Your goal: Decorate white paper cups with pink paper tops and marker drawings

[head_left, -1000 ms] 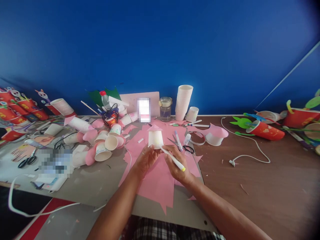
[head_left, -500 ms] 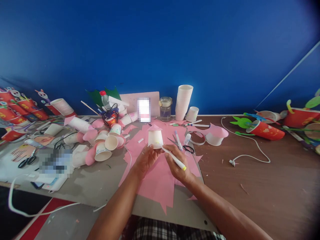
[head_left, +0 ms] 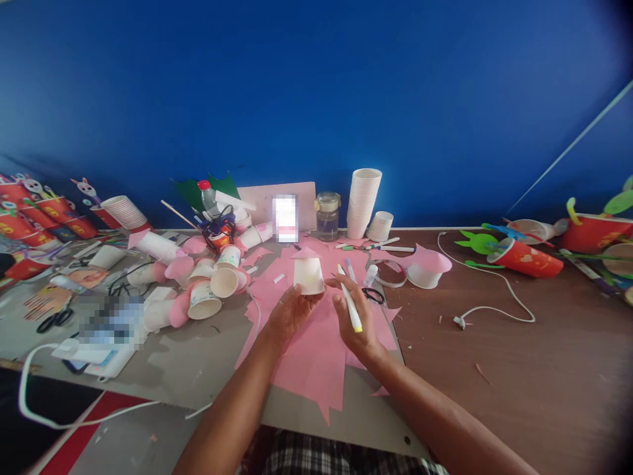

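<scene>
A white paper cup (head_left: 308,275), upside down with a pink paper cone on its base, is held near its rim by my left hand (head_left: 293,313). Faint yellow marking shows on the cup's side. My right hand (head_left: 357,321) grips a white marker with a yellow end (head_left: 351,307), its tip pointing up and away from the cup. Under both hands lie overlapping sheets of pink paper (head_left: 311,369). Scissors with black handles (head_left: 373,295) rest just beyond my right hand, partly hidden.
A tall stack of white cups (head_left: 363,204) stands at the back beside a clear jar (head_left: 327,216). Several decorated cups (head_left: 205,300) are heaped on the left. At right are a cone-topped cup (head_left: 424,270), a white cable (head_left: 504,284) and red cups (head_left: 529,257).
My right hand has drawn back from the cup, and the marker has swung to a steeper angle with its tip off the cup. My left hand still holds the cup in place.
</scene>
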Tool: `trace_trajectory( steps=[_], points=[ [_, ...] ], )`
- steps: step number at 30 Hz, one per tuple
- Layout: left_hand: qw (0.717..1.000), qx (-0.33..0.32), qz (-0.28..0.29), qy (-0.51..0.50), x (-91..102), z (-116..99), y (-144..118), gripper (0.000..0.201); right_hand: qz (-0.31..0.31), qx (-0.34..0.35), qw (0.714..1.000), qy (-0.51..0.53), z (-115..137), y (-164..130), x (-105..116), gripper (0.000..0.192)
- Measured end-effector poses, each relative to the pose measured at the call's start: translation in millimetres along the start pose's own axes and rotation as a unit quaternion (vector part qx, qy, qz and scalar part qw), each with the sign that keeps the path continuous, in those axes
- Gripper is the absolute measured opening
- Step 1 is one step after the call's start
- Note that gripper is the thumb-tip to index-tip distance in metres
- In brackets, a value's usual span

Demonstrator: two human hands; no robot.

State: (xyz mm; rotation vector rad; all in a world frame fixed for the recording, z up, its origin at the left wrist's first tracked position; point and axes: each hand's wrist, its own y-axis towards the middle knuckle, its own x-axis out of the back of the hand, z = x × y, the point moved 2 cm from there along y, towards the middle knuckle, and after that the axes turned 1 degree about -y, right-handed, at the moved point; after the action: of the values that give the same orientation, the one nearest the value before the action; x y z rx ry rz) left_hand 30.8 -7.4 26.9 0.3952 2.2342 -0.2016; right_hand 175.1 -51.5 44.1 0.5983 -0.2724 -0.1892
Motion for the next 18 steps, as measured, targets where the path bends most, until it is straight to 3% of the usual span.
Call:
trace_trajectory(
  steps=[13, 18],
  points=[
    [0.999, -0.019, 0.005, 0.047, -5.3, 0.3, -5.0, 0.038, 0.075, 0.069, 0.994, -0.047, 3.6, -1.3, -2.4, 0.034],
    [0.997, -0.034, 0.000, 0.063, -6.9, -0.7, -5.1, 0.035, 0.054, 0.050, 0.997, -0.017, 7.0, -0.9, 2.4, 0.034]
  ],
)
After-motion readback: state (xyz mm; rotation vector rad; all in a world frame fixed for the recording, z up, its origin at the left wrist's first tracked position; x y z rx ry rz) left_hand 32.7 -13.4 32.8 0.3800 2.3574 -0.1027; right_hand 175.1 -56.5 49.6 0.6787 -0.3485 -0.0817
